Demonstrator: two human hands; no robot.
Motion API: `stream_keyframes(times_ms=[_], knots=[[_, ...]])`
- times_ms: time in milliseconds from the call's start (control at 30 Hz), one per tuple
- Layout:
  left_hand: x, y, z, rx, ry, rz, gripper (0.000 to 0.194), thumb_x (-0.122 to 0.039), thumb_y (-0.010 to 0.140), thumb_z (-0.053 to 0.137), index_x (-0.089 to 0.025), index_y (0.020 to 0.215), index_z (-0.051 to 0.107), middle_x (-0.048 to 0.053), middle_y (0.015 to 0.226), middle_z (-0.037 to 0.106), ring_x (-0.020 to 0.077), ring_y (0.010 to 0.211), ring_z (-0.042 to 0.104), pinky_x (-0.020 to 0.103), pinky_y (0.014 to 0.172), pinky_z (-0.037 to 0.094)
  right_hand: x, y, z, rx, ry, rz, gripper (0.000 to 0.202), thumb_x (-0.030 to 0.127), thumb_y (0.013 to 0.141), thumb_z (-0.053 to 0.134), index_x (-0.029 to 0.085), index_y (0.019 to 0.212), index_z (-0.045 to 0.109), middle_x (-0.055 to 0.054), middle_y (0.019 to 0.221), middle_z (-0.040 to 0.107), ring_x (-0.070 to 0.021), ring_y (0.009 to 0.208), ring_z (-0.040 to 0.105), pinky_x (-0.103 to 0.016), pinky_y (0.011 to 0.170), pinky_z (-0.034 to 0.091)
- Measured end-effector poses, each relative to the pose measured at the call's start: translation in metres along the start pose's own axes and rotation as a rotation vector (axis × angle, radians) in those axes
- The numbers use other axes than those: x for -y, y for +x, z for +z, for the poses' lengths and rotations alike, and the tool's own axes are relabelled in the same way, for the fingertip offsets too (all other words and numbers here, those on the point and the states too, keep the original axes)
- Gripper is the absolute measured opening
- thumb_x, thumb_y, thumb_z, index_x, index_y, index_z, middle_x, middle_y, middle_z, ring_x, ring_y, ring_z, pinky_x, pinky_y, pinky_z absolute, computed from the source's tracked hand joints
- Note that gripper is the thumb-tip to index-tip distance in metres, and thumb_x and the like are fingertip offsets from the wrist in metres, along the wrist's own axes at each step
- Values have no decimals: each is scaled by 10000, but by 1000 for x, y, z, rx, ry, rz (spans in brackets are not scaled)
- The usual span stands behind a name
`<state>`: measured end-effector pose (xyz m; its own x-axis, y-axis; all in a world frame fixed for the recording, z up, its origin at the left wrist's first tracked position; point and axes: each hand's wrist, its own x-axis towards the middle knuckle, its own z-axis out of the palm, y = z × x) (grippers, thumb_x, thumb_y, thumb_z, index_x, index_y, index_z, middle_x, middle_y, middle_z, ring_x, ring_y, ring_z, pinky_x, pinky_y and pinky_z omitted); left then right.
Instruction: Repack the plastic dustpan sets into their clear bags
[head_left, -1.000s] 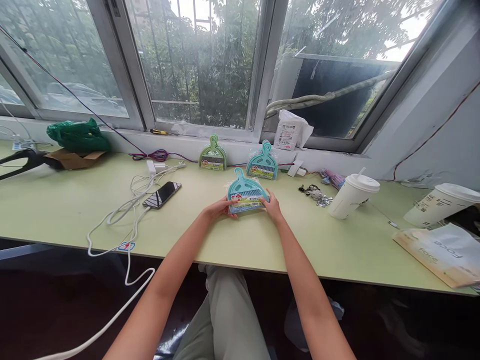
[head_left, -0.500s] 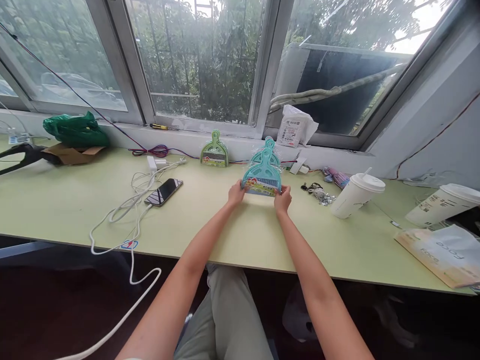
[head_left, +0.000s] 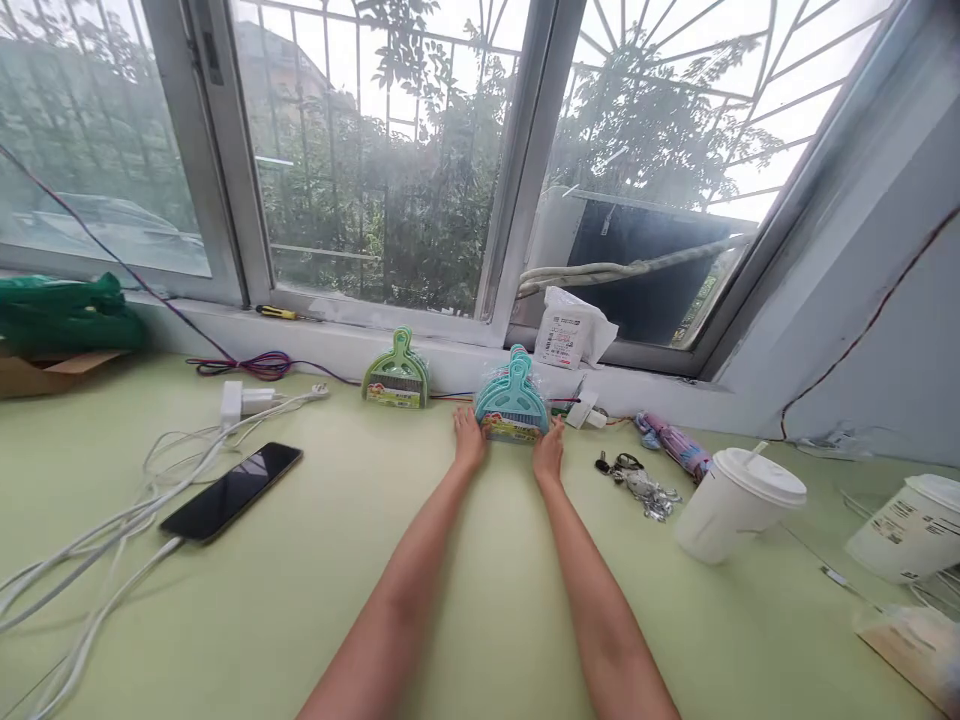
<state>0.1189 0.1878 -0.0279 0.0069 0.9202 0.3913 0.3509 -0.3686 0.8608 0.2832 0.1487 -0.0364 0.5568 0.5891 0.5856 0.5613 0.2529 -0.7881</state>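
Currently, left hand (head_left: 470, 442) and right hand (head_left: 549, 455) pinch the lower corners of the turquoise dustpan set (head_left: 514, 408) at twelve o'clock, which could topple toward six if released too upright.

Label (head_left: 511, 429) of front dustpan (head_left: 513, 403) too small (I cannot read); rear dustpans (head_left: 489, 382) mostly hidden; green bag (head_left: 67, 312) cut at left.

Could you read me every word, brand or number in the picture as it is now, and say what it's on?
No text is clear enough to quote.
Front blue dustpan: label too blurred.
Green dustpan: label too small.
White packet on the sill: print too small.
Far-right cup: label too small.
Pack at the right edge: any print too blurred.
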Motion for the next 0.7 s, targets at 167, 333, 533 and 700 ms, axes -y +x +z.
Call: stream_keyframes(times_ms=[167, 333, 533, 700], knots=[[15, 32, 26, -13, -79, -9, 739, -338, 822, 517, -52, 1442, 233, 247, 1529, 189, 313, 1453, 27, 465, 1156, 68, -13, 20, 22, 42, -35, 64, 711, 446, 833, 416, 117, 1445, 263, -210, 1529, 211, -269, 1359, 359, -429, 1042, 373], [20, 33, 27, 34, -88, -54, 737, -400, 835, 493, -86, 1448, 231, 207, 1530, 231, 293, 1453, 73, 440, 1162, 92, -18, 22, 22, 109, -74, 36, 761, 398, 855, 371, 70, 1489, 109, -212, 1547, 150, -260, 1418, 233, -471, 1111, 259], [11, 21, 12, -14, -1, -82, 802, -469, 843, 465, -76, 1463, 143, 223, 1549, 150, 284, 1452, 97, 439, 1153, 133, 0, 8, 9, 9, -231, -71, 802, 452, 864, 388, 33, 1479, 87, -258, 1547, 52, -338, 1445, 58, -629, 1081, 174], [8, -1, -11, -131, -13, -159, 651, -369, 870, 413, -91, 1427, 220, 221, 1510, 259, 265, 1432, 184, 427, 1144, 162, 34, -21, -7, 35, -284, -317, 555, 350, 908, 347, 150, 1422, 297, -191, 1529, 215, -279, 1423, 189, -584, 1096, 195]])
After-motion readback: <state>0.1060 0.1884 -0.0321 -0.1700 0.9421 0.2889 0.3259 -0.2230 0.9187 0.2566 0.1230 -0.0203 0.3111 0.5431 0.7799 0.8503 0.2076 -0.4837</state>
